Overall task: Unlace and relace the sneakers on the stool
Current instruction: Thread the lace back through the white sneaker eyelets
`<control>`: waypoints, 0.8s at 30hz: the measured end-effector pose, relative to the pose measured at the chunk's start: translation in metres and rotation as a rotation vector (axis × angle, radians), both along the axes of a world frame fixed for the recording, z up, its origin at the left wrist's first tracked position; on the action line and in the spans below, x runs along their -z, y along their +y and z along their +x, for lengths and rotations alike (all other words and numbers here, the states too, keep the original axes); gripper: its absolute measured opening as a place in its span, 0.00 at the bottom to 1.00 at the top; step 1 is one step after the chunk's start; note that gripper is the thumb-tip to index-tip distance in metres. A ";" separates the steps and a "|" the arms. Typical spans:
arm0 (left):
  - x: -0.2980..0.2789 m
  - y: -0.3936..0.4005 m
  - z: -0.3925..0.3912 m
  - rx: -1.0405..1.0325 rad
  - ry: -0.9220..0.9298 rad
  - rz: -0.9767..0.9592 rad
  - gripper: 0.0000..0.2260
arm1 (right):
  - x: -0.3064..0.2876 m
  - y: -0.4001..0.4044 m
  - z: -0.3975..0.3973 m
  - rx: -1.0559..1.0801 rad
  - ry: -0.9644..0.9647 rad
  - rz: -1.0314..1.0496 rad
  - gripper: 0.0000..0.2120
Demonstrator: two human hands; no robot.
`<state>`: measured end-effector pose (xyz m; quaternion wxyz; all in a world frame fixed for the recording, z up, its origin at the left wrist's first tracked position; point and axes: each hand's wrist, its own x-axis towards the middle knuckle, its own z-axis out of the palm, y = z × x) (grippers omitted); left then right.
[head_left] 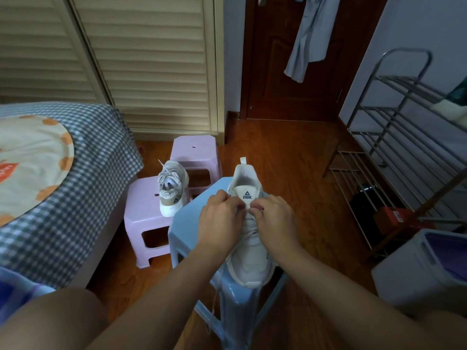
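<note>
A white PEAK sneaker (249, 251) lies on a light blue plastic stool (188, 223), its toe pointing toward the person and its heel tab away. Both hands work at the top of its lacing, just below the tongue label. The left hand (220, 219) has its fingers curled inward over the left side of the eyelets, and the right hand (274, 218) has its fingers bent down onto the right side, thumb and forefinger drawn close together. Each appears to pinch the white shoelace (249, 232), though the fingertips hide the actual contact, so the grip cannot be told for certain. Below the fingers, crossed runs of lace span the vamp; a loose lace end trails off the front-left edge of the stool and hangs toward the floor.

To the left of the left hand's fingers, well apart, the second sneaker (172, 188) stands on a pink plastic stool (144, 218), heel toward the person, laces loose. Another pink stool (194, 154) sits beyond it. Farther left is a bed with a checked sheet (83, 157); right of the right hand's fingers stands a metal shoe rack (394, 137), with a grey bin (409, 269) nearer the person.
</note>
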<state>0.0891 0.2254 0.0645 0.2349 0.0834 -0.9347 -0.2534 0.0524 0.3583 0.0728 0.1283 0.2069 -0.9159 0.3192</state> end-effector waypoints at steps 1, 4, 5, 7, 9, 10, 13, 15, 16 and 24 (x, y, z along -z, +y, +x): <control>0.000 -0.001 -0.001 0.013 0.007 -0.013 0.06 | -0.004 0.000 0.000 -0.008 -0.027 -0.024 0.08; -0.002 -0.004 -0.002 0.041 -0.001 0.005 0.04 | -0.011 0.003 -0.005 -0.077 -0.059 0.003 0.10; -0.004 -0.005 -0.002 0.054 -0.016 0.020 0.04 | -0.013 0.003 -0.007 -0.111 -0.056 0.031 0.10; -0.009 -0.006 -0.004 0.074 -0.074 0.036 0.05 | -0.015 0.004 -0.011 -0.163 -0.050 0.059 0.10; -0.015 -0.004 -0.005 0.046 -0.143 -0.010 0.06 | -0.016 0.005 -0.014 -0.199 -0.064 0.063 0.12; -0.018 -0.003 -0.004 0.017 -0.172 -0.077 0.07 | -0.017 0.006 -0.015 -0.211 -0.073 0.076 0.12; -0.018 0.003 -0.002 -0.040 -0.195 -0.281 0.09 | -0.019 0.006 -0.017 -0.229 -0.055 0.150 0.13; -0.016 0.005 -0.001 -0.010 -0.181 -0.308 0.09 | -0.019 0.006 -0.017 -0.247 -0.035 0.212 0.13; -0.017 0.004 -0.002 0.020 -0.174 -0.314 0.10 | -0.019 0.006 -0.017 -0.256 -0.022 0.245 0.12; -0.070 -0.066 0.013 -0.250 0.207 0.292 0.06 | -0.034 0.024 -0.035 -0.273 -0.170 0.277 0.19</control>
